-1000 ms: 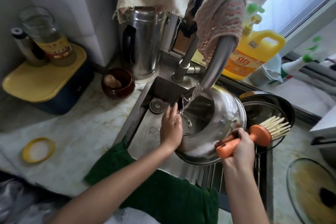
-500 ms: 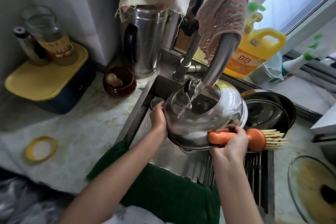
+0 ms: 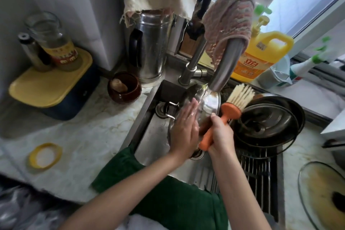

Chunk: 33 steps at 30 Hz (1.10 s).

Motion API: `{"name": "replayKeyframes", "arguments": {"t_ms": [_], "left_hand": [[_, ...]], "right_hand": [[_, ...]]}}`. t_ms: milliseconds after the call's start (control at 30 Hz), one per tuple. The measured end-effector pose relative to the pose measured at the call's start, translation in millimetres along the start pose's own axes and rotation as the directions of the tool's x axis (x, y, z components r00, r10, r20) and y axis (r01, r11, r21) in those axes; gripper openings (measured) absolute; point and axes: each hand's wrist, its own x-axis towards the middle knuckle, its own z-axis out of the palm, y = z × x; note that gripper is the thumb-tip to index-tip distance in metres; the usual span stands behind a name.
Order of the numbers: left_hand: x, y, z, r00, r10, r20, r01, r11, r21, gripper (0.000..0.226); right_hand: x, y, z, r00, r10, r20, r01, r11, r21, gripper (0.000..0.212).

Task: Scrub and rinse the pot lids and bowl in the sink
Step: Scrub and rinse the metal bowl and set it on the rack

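A shiny steel lid [image 3: 209,102] stands tilted on its edge in the sink [image 3: 149,136], right under the running faucet [image 3: 224,65], and water streams over it. My left hand [image 3: 183,129] lies flat against its left face, fingers stretched out. My right hand [image 3: 221,134] grips the orange handle of a scrub brush [image 3: 230,112], bristles pointing up and away beside the lid's right edge. A glass lid [image 3: 267,123] rests in a black pan at the sink's right. A wire handle of something under the steel lid sticks out at the left.
A dirty glass lid [image 3: 321,192] lies on the right counter. A black rack [image 3: 257,173] fills the sink's right part. A green cloth [image 3: 168,201] drapes the front edge. A brown crock [image 3: 124,87], steel kettle [image 3: 151,46] and yellow detergent jug [image 3: 261,56] stand around the sink.
The steel lid has been tipped up from lying face-up to nearly on edge. My left hand moved from its rim onto its face. The brush swung from pointing right to bristles up.
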Motion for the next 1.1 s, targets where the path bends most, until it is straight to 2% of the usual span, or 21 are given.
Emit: {"name": "replayKeyframes", "arguments": {"t_ms": [67,133,167,200,267,333,367,433,467,500,600,667,700,767,800,833,867,933,967,1033,1100], "left_hand": [[36,-3,-5,0.979,-0.201,0.015,0.201,0.962,-0.185,0.056],[62,-10,-7,0.902,-0.430,0.031,0.408,0.828,-0.384,0.060],[62,-8,-5,0.861,-0.508,0.023,0.475,0.787,-0.393,0.059],[53,-2,-3,0.853,-0.521,-0.020,0.487,0.809,-0.329,0.057],[21,14,5,0.933,-0.354,-0.063,0.346,0.931,-0.114,0.048],[14,12,6,0.972,-0.232,-0.037,0.226,0.967,-0.115,0.033],[26,7,1,0.963,-0.271,-0.013,0.264,0.948,-0.176,0.025],[54,-4,-11,0.889,-0.458,-0.025,0.418,0.831,-0.367,0.019],[58,-4,-14,0.854,-0.516,-0.063,0.449,0.793,-0.412,0.017],[53,2,-13,0.843,-0.526,-0.110,0.453,0.806,-0.381,0.017],[13,16,6,0.941,-0.327,-0.087,0.312,0.938,-0.151,0.026],[21,6,0,0.955,-0.292,-0.046,0.279,0.941,-0.194,0.021],[37,0,-6,0.932,-0.363,-0.025,0.340,0.894,-0.293,0.017],[66,-7,-23,0.818,-0.575,-0.023,0.482,0.708,-0.516,0.021],[71,-8,-26,0.784,-0.620,-0.036,0.490,0.653,-0.577,0.021],[69,0,-24,0.791,-0.608,-0.067,0.477,0.682,-0.555,0.020],[58,9,-18,0.833,-0.544,-0.099,0.442,0.762,-0.473,0.021],[22,27,-1,0.927,-0.352,-0.128,0.309,0.913,-0.268,0.026],[11,31,3,0.953,-0.273,-0.132,0.240,0.945,-0.221,0.026],[20,25,1,0.967,-0.233,-0.101,0.203,0.949,-0.242,0.024],[47,8,-9,0.914,-0.395,-0.092,0.331,0.858,-0.393,0.023]], "right_hand": [[-6,9,-1,0.994,-0.093,0.056,0.101,0.984,-0.147,0.017],[-7,17,-3,0.986,-0.142,0.087,0.158,0.962,-0.221,0.019],[-7,19,-4,0.985,-0.150,0.083,0.166,0.956,-0.240,0.019],[-5,20,-5,0.985,-0.156,0.069,0.169,0.953,-0.253,0.020],[-4,21,-8,0.988,-0.152,0.034,0.156,0.955,-0.252,0.021],[-7,24,-10,0.988,-0.147,0.051,0.155,0.961,-0.231,0.019],[-10,25,-11,0.985,-0.159,0.065,0.169,0.958,-0.231,0.019],[-14,28,-12,0.971,-0.222,0.084,0.236,0.938,-0.253,0.022],[-14,29,-11,0.964,-0.254,0.083,0.267,0.922,-0.279,0.024],[-13,30,-11,0.958,-0.276,0.074,0.285,0.909,-0.304,0.025],[-8,29,-12,0.953,-0.298,0.058,0.301,0.900,-0.316,0.024],[-9,30,-14,0.949,-0.305,0.079,0.314,0.889,-0.332,0.024],[-11,31,-15,0.945,-0.316,0.088,0.327,0.886,-0.329,0.026],[-14,28,-16,0.934,-0.341,0.105,0.356,0.874,-0.331,0.029],[-15,26,-15,0.934,-0.344,0.096,0.356,0.877,-0.322,0.030],[-13,24,-15,0.935,-0.347,0.074,0.352,0.885,-0.305,0.030],[-11,23,-14,0.936,-0.350,0.047,0.348,0.894,-0.283,0.029],[-9,23,-13,0.938,-0.345,0.022,0.339,0.906,-0.253,0.023],[-8,23,-13,0.941,-0.338,0.025,0.333,0.911,-0.245,0.020],[-9,25,-17,0.942,-0.332,0.043,0.332,0.909,-0.252,0.016],[-10,25,-22,0.935,-0.347,0.066,0.352,0.895,-0.275,0.017]]}}
